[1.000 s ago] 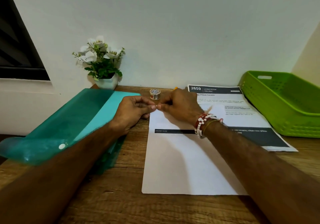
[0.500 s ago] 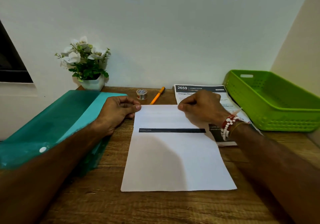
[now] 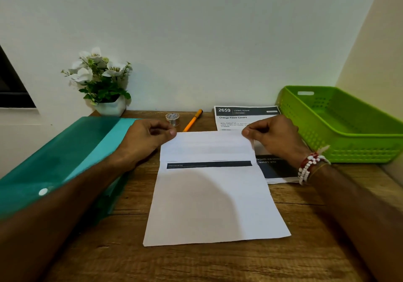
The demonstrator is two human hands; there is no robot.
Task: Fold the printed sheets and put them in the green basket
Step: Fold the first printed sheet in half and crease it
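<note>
A wooden table (image 3: 196, 264) is set against a plain white wall, with a dark window seen at the far left. At the back of the table a pot of white flowers (image 3: 100, 80), a small roll of tape (image 3: 172, 118) and an orange pen (image 3: 193, 122) are placed, and a teal folder (image 3: 65, 150) is laid along the left side under the left forearm. A printed sheet (image 3: 213, 205) is spread in the middle of the table, its far part turned over toward the person so that the flap's edge meets a dark printed band. The far left corner of the fold is pinched by the left hand (image 3: 144, 139) and the far right corner by the right hand (image 3: 274, 137), fingers curled; a bead bracelet (image 3: 307, 167) is worn on the right wrist. A second printed sheet (image 3: 244, 118) is partly covered by the first sheet and the right hand. The green basket (image 3: 349, 148) is stood at the right, just beside that second sheet; within it only its perforated floor and walls are seen.
</note>
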